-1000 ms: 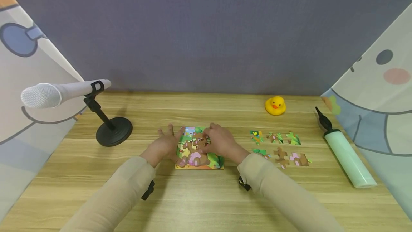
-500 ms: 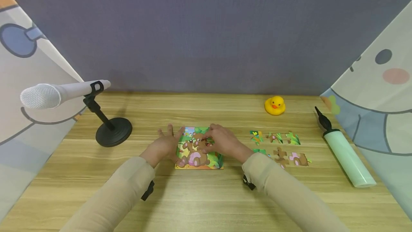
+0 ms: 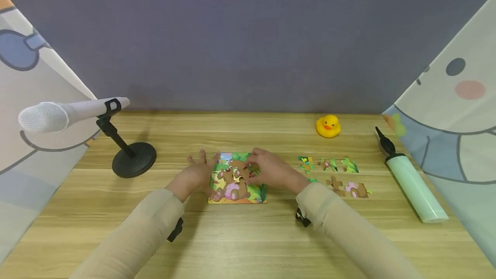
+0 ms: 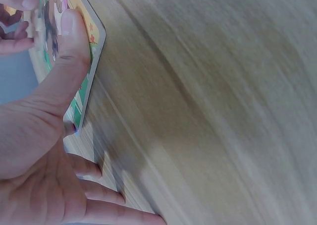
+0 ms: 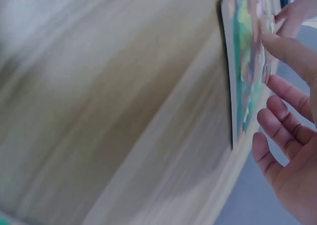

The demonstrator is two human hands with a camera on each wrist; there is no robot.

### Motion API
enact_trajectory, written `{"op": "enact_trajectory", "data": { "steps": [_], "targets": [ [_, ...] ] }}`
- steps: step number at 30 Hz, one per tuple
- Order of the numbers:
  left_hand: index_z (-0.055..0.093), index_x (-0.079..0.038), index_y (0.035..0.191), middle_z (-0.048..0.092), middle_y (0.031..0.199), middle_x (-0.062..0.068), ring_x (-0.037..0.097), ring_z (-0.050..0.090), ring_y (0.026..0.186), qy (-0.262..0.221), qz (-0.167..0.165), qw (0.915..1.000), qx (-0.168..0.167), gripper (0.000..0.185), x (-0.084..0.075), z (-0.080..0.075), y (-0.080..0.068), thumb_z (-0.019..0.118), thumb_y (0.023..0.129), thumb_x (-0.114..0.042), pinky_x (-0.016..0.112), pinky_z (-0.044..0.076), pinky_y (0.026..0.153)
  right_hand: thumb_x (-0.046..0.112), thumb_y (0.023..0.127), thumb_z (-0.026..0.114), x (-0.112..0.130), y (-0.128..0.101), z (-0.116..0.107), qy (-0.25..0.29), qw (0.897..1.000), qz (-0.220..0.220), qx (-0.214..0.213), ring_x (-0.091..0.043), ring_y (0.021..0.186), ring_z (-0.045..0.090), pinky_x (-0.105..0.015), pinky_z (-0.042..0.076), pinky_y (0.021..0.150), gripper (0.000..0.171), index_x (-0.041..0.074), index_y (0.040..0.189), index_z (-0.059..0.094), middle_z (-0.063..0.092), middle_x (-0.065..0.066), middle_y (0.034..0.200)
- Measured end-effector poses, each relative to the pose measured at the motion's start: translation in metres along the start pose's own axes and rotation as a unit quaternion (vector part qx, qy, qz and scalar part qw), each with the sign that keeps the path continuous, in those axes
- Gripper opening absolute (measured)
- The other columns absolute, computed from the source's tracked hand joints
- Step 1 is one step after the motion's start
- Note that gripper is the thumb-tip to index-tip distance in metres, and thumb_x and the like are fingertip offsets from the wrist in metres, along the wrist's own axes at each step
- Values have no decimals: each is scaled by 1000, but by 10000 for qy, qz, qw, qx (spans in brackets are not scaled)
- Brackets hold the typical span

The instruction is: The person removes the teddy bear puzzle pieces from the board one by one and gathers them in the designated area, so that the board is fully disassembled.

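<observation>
A bear jigsaw puzzle (image 3: 233,193) in a flat tray lies on the table in front of me. My left hand (image 3: 195,176) rests at its left edge, fingers spread on the wood; in the left wrist view the thumb (image 4: 69,41) lies on the puzzle's surface. Over the puzzle's right half, my right hand (image 3: 273,170) pinches a small puzzle piece (image 5: 266,72) between thumb and index finger, as the right wrist view shows. That piece is tilted against the board, and its picture is unclear. A pale gap shows near the bears' middle.
Several loose puzzle pieces (image 3: 357,190) lie in two rows right of the puzzle, partly behind my right sleeve. A yellow rubber duck (image 3: 328,126) sits behind them. A pale green hand pump (image 3: 416,188) lies far right. A white microphone (image 3: 73,113) on a black stand is left.
My right hand has shifted slightly right over the puzzle, and more of the bears and the pale gap shows. The left hand stays in place. The head view has turned a little.
</observation>
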State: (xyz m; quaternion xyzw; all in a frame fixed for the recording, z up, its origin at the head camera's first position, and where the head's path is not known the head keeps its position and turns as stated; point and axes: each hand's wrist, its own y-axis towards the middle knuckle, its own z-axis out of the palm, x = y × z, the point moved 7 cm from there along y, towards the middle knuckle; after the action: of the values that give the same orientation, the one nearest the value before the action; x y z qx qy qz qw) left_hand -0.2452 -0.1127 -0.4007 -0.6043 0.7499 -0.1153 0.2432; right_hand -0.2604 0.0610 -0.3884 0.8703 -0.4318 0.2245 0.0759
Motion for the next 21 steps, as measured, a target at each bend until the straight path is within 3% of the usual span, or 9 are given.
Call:
{"op": "enact_trajectory", "data": {
  "steps": [10, 15, 21],
  "targets": [
    [9, -7, 163, -2, 159, 42, 73, 7, 137, 24, -19, 10000, 54, 128, 2, 1, 0, 90, 68, -37, 62, 56, 84, 31, 85, 85, -7, -22, -19, 114, 9996, -165, -201, -16, 92, 60, -31, 52, 77, 37, 17, 117, 74, 61, 0, 108],
    [8, -7, 163, -2, 159, 42, 73, 7, 137, 106, -7, 9999, 48, 129, 2, 1, 1, 90, 68, -38, 62, 57, 84, 29, 84, 85, -14, -44, -33, 277, 9987, -166, -401, -20, 98, 62, -36, 53, 82, 36, 17, 117, 74, 62, 0, 109],
    [8, -7, 163, -2, 159, 42, 72, 7, 137, 168, -17, 9998, 77, 129, 1, 1, 2, 90, 69, -38, 61, 57, 83, 29, 84, 85, -35, -76, -46, 346, 9974, -4, -632, -20, 94, 59, -37, 52, 78, 39, 18, 120, 73, 61, 1, 108]
  ]
}}
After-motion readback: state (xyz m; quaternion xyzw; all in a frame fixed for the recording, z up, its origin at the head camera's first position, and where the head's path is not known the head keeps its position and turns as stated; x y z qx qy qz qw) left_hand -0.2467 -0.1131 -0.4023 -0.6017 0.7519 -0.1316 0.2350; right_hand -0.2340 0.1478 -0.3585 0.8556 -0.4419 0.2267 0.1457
